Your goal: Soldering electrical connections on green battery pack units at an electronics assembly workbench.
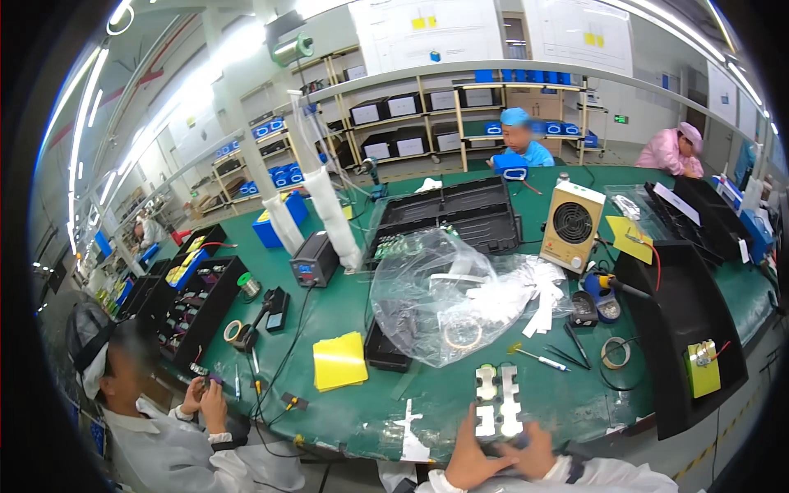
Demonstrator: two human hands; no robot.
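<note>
A battery pack with silvery metal connecting plates point(498, 400) lies on the green table at the near edge, directly in front of me. My left hand point(474, 462) grips its near left corner, the index finger stretched along the side and the thumb across the near end. At the near right corner is my right hand point(532, 453), its fingers bent toward the pack and smeared by motion. Whether they press on it cannot be made out. Beyond the pack lies a white pen-like tool with a yellow end point(540, 357). Black tweezers point(567, 355) rest to its right.
Yellow sheets point(339, 361) lie to the left, and a large clear plastic bag point(431, 300) spreads behind the pack. A beige fan unit point(570, 228), a soldering iron point(622, 286) and a black case point(686, 329) stand right. At left a co-worker point(164, 427) handles something small.
</note>
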